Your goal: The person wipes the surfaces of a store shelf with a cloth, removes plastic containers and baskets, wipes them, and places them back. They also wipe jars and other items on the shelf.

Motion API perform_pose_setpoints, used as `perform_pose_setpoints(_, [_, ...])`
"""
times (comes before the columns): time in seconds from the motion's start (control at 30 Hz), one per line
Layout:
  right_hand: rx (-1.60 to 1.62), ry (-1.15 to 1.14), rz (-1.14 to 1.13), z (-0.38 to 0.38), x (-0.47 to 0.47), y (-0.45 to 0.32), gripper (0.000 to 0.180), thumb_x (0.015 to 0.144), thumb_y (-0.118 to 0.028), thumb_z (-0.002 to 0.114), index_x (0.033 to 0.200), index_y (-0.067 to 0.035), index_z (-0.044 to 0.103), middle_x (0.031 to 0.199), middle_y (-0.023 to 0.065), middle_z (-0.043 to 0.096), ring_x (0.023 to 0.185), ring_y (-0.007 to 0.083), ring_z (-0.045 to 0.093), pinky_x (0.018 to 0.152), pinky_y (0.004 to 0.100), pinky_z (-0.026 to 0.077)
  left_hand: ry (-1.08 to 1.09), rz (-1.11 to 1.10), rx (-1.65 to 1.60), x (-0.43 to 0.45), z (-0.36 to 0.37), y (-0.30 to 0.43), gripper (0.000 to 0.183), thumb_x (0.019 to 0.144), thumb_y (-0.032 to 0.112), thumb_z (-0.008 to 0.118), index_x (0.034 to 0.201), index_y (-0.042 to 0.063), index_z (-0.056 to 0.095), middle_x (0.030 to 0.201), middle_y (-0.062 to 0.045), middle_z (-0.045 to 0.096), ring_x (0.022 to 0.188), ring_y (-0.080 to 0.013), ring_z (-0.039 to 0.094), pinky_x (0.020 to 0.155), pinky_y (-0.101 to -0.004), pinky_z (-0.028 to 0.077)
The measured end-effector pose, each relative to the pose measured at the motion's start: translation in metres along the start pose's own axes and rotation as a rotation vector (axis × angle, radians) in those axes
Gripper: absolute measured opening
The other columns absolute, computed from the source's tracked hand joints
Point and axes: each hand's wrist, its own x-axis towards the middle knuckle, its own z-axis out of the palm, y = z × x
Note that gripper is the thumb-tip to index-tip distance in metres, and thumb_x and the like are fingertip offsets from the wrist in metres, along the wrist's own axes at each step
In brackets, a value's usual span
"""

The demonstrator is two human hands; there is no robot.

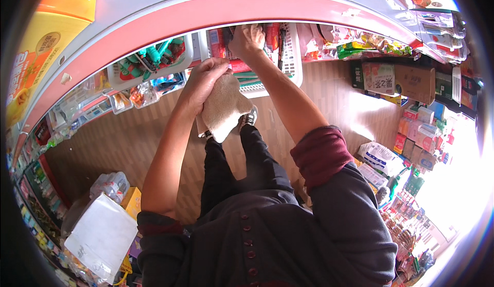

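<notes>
My left hand (206, 80) grips a folded beige cloth (225, 105), which hangs down in front of the shelf. Beyond it, my right hand (250, 42) reaches into a white plastic basket (295, 61) on the shelf. Red packages (273, 36) and dark slim items (282, 42) lie in this basket, around the right hand. Those fingers bend down among the goods, so their tips are hidden and I cannot tell whether they hold anything. To the left stands another white basket (188, 53) with green-capped items (154, 53) in it.
A pink-edged shelf (231, 7) curves above both hands. Bagged snacks (359, 48) lie right of the basket. Cardboard boxes (413, 82) stand at right. Clear tubs (141, 96) sit below the left basket. A white sheet (102, 237) covers goods behind on the left.
</notes>
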Motion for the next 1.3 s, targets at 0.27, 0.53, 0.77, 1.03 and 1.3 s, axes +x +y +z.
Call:
perform_pose_setpoints(0.27, [0.019, -0.052, 0.072, -0.002, 0.017, -0.005, 0.053, 0.070, -0.021, 0.064, 0.117, 0.001, 0.056, 0.121, 0.0262, 0.051, 0.109, 0.0407, 0.055, 0.087, 0.0481, 0.047, -0.022, -0.043, -0.044, -0.011, 0.000, 0.004, 0.023, 0.090, 0.019, 0.059, 0.103, 0.000, 0.062, 0.087, -0.006, 0.065, 0.078, -0.0101, 0.061, 0.070, -0.0233, 0.049])
perform_pose_setpoints(0.53, [0.043, -0.146, 0.038, -0.024, 0.008, -0.001, 0.070, 0.068, -0.030, 0.069, 0.124, 0.003, 0.045, 0.105, 0.0239, 0.061, 0.100, 0.0353, 0.062, 0.084, 0.0440, 0.051, 0.017, -0.034, -0.204, -0.027, -0.007, 0.002, 0.024, 0.090, 0.018, 0.059, 0.104, 0.000, 0.061, 0.088, -0.008, 0.066, 0.080, -0.0131, 0.063, 0.071, -0.0248, 0.051])
perform_pose_setpoints(0.77, [0.010, -0.129, 0.071, -0.017, 0.005, 0.006, 0.092, 0.065, -0.027, 0.071, 0.136, 0.007, 0.023, 0.101, 0.0238, 0.063, 0.098, 0.0352, 0.063, 0.081, 0.0428, 0.052, -0.014, -0.062, -0.235, -0.025, -0.004, -0.010, 0.023, 0.090, 0.020, 0.060, 0.103, 0.001, 0.062, 0.088, -0.007, 0.066, 0.078, -0.0124, 0.063, 0.069, -0.0248, 0.051])
perform_pose_setpoints(1.03, [0.285, -0.277, 0.031, -0.029, 0.019, 0.023, 0.073, 0.060, -0.028, 0.072, 0.118, 0.008, 0.047, 0.076, 0.0166, 0.068, 0.077, 0.0299, 0.068, 0.073, 0.0399, 0.053, -0.008, -0.070, -0.252, -0.033, -0.001, -0.010, 0.024, 0.090, 0.020, 0.059, 0.105, 0.001, 0.061, 0.092, -0.007, 0.065, 0.083, -0.0136, 0.062, 0.074, -0.0265, 0.051])
perform_pose_setpoints(1.3, [0.298, -0.216, 0.067, -0.020, 0.005, 0.015, 0.085, 0.058, -0.034, 0.074, 0.122, 0.008, 0.037, 0.104, 0.0280, 0.062, 0.100, 0.0417, 0.060, 0.087, 0.0441, 0.048, 0.048, 0.030, -0.062, 0.031, 0.017, 0.000, 0.015, 0.083, 0.016, 0.057, 0.088, 0.003, 0.061, 0.079, -0.008, 0.061, 0.070, -0.0161, 0.058, 0.062, -0.0324, 0.047])
